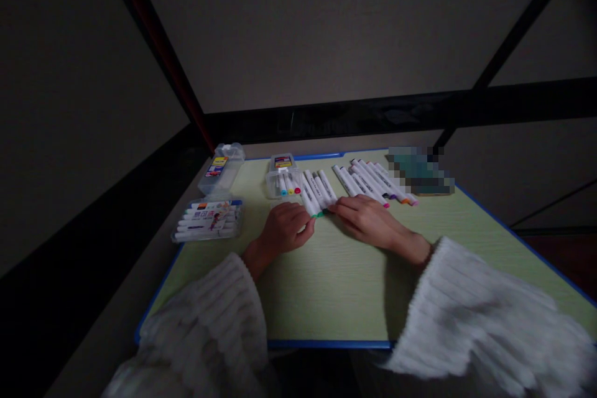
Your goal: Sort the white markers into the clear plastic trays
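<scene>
A small group of white markers (319, 191) lies between my two hands, with green caps at the near ends. My left hand (288, 226) is closed, its thumb and fingertips at the near end of the leftmost marker. From the other side, my right hand (361, 217) has its fingers bent together at the near end of the group's rightmost marker, partly covering it. Just beyond my right hand lies a larger row of white markers (373, 180) with pink, black, purple and orange ends.
An open clear case (284, 183) holding several markers stands behind my left hand. Further left are an empty-looking clear case (219, 173) and a flat case of markers (208, 221). A phone-like slab (422, 171), pixelated, lies back right on the blue-edged table (326, 298).
</scene>
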The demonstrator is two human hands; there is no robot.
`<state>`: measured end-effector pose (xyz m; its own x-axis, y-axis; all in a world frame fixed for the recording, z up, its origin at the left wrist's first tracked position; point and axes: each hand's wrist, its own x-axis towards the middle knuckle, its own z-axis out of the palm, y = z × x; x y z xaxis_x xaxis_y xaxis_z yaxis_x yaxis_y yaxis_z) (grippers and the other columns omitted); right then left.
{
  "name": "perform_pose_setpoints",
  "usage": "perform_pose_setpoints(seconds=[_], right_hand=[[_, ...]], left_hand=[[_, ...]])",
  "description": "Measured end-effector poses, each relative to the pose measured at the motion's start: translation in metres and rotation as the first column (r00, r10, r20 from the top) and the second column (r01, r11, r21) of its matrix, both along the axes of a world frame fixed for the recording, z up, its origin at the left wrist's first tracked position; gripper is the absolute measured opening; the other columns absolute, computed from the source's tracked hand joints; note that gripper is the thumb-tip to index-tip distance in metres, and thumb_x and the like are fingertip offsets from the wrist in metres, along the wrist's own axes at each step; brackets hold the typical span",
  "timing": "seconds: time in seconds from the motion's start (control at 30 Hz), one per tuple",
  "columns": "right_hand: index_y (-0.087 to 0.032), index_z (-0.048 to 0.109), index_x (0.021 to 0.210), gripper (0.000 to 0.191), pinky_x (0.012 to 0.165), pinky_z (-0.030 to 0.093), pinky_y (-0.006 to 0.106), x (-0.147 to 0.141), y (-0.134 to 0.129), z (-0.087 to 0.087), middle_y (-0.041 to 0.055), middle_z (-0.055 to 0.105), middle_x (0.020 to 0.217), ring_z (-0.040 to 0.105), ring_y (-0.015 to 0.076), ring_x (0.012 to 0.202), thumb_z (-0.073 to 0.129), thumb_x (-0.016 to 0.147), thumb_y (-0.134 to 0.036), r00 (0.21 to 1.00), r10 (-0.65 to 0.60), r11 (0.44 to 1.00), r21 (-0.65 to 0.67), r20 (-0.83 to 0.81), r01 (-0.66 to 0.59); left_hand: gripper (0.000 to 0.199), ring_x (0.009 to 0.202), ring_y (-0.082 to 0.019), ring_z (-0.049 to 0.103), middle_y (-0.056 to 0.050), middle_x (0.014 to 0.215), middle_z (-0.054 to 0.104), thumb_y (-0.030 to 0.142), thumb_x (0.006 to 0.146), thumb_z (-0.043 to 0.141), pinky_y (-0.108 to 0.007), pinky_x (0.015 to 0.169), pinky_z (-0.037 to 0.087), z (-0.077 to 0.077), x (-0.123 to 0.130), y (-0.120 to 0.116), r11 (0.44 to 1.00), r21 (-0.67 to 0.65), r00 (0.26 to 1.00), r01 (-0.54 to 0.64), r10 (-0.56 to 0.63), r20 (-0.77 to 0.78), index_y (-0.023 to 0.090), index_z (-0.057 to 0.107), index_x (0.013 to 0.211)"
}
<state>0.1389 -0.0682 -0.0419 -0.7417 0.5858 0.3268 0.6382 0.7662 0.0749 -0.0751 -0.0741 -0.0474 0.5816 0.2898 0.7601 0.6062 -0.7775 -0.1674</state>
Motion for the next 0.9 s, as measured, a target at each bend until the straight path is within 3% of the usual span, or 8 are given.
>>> perform_pose_setpoints(seconds=[0.07, 0.17, 0.3, 0.47, 0.9], right_hand=[[-0.013, 0.057, 0.088, 0.02, 0.064, 0.034, 0.029, 0.004, 0.002, 0.005, 0.0079, 0.059, 0.082, 0.054, 0.0175, 0.07, 0.038, 0.084, -0.019, 0.98, -0.195, 0.98, 0.033, -0.029, 0.196], [-0.013, 0.056, 0.087, 0.019, 0.062, 0.032, 0.029, 0.011, 0.006, 0.01, 0.0089, 0.061, 0.087, 0.055, 0.0187, 0.07, 0.042, 0.082, -0.024, 0.888, -0.458, 0.888, 0.027, -0.05, 0.459], [-0.014, 0.056, 0.087, 0.026, 0.059, 0.031, 0.029, 0.021, 0.011, 0.009, 0.0097, 0.063, 0.09, 0.058, 0.0203, 0.068, 0.045, 0.079, -0.036, 0.776, -0.627, 0.776, -0.034, 0.073, 0.63], [-0.014, 0.056, 0.089, 0.03, 0.058, 0.031, 0.029, 0.026, 0.013, 0.005, 0.0107, 0.064, 0.09, 0.06, 0.0222, 0.073, 0.042, 0.08, -0.039, 0.718, -0.679, 0.715, -0.084, 0.156, 0.694], [-0.012, 0.056, 0.095, 0.034, 0.066, 0.036, 0.032, 0.025, 0.011, 0.005, 0.0133, 0.064, 0.094, 0.061, 0.0245, 0.079, 0.044, 0.079, -0.04, 0.698, -0.69, 0.689, -0.122, 0.192, 0.715]], left_hand=[[0.023, 0.05, -0.009, 0.042, 0.003, 0.05, 0.047, 0.015, 0.078, 0.048, -0.023, 0.052, 0.034, 0.0, 0.0, 0.0, 1.0, 0.007, 1.0, -0.002, 0.002, 0.0, 0.018, 0.042, 0.055], [0.024, 0.05, -0.009, 0.042, 0.003, 0.05, 0.047, 0.015, 0.078, 0.047, -0.023, 0.052, 0.033, -0.001, 0.0, 0.001, 1.0, 0.003, 1.0, -0.005, 0.005, -0.012, 0.018, 0.042, 0.055], [0.025, 0.05, -0.009, 0.042, 0.002, 0.05, 0.047, 0.016, 0.079, 0.047, -0.023, 0.052, 0.033, -0.001, -0.001, 0.002, 1.0, -0.011, 1.0, -0.013, 0.012, -0.026, 0.018, 0.042, 0.055], [0.024, 0.051, -0.009, 0.044, 0.002, 0.051, 0.049, 0.016, 0.079, 0.047, -0.023, 0.053, 0.035, -0.001, -0.002, 0.002, 0.999, -0.027, 0.999, -0.03, 0.028, -0.045, 0.018, 0.043, 0.055], [0.024, 0.052, -0.01, 0.043, 0.001, 0.052, 0.049, 0.017, 0.079, 0.047, -0.023, 0.053, 0.034, -0.002, -0.002, 0.002, 0.999, -0.048, 0.997, -0.025, 0.022, -0.07, 0.017, 0.045, 0.056]])
